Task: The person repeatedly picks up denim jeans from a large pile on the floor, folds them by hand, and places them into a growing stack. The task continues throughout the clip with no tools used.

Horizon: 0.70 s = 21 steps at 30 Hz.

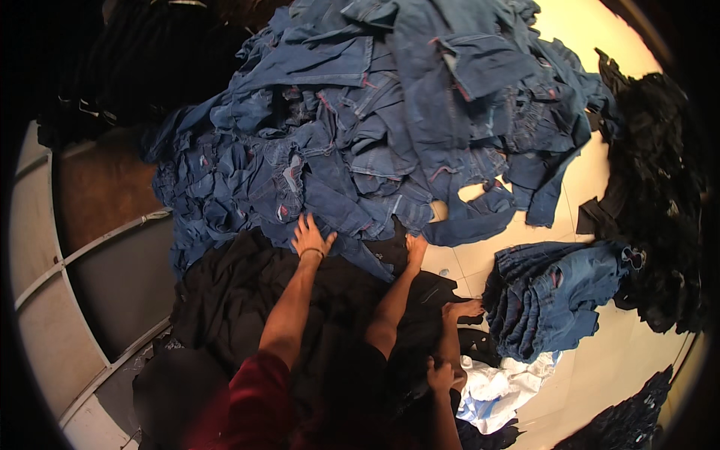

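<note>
My left hand [310,238] lies with spread fingers on the near edge of a big heap of blue denim garments [360,142]. Their elastic gathers and reddish stitching show in places. Beneath my left forearm is a spread of black cloth [232,289]. Low in the view, my right hand [441,375] is by my bare right leg, its fingers curled in; whether anything is in them is hidden. One bare foot [415,249] touches the heap's near edge, and the other foot [466,308] is beside a smaller stack of folded denim [547,300].
Crumpled white plastic sheeting [499,390] lies near the small denim stack. Dark garments are piled along the right [652,187] and at the far left [150,67]. A white-framed panel [64,262] borders the left side. Pale floor tiles [461,259] show between the piles.
</note>
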Available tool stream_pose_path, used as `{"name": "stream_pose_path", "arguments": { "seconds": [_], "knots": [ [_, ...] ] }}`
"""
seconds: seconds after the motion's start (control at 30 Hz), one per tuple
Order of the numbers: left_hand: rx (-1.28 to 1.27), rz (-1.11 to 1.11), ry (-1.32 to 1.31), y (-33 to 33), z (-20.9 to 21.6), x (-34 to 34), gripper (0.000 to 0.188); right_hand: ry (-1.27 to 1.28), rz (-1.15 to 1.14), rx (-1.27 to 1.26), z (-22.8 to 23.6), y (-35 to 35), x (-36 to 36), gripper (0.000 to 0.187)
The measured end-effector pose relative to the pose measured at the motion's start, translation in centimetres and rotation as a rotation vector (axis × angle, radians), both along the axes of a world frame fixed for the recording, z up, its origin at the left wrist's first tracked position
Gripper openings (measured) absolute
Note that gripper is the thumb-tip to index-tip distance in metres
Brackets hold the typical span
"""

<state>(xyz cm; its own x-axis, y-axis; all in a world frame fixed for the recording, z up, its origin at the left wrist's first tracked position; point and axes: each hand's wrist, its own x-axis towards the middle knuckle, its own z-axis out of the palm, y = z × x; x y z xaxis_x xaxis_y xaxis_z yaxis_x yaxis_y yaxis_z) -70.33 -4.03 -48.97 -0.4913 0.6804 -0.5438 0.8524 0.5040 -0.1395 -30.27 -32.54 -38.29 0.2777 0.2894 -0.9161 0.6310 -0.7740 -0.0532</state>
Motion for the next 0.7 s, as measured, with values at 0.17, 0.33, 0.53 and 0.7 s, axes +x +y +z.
{"name": "stream_pose_path", "arguments": {
  "seconds": [0.17,0.33,0.53,0.7],
  "knots": [
    [-0.227,-0.508,0.239,7.5,-4.4,-2.9,0.07,-0.101,0.225,-0.066,-1.3,-1.2,1.2,0.051],
    [-0.191,-0.115,0.031,10.0,-6.0,-7.9,0.045,0.168,-0.121,0.255,-3.6,-3.5,4.8,0.031],
    [-0.095,0.092,-0.168,5.6,-0.8,-9.0,0.042,0.209,-0.208,0.297,-0.5,-2.4,4.6,0.016],
    [-0.091,0.026,0.138,4.7,0.3,-7.2,0.071,0.417,-0.715,0.354,4.1,-0.2,5.3,0.025]
  ]
}}
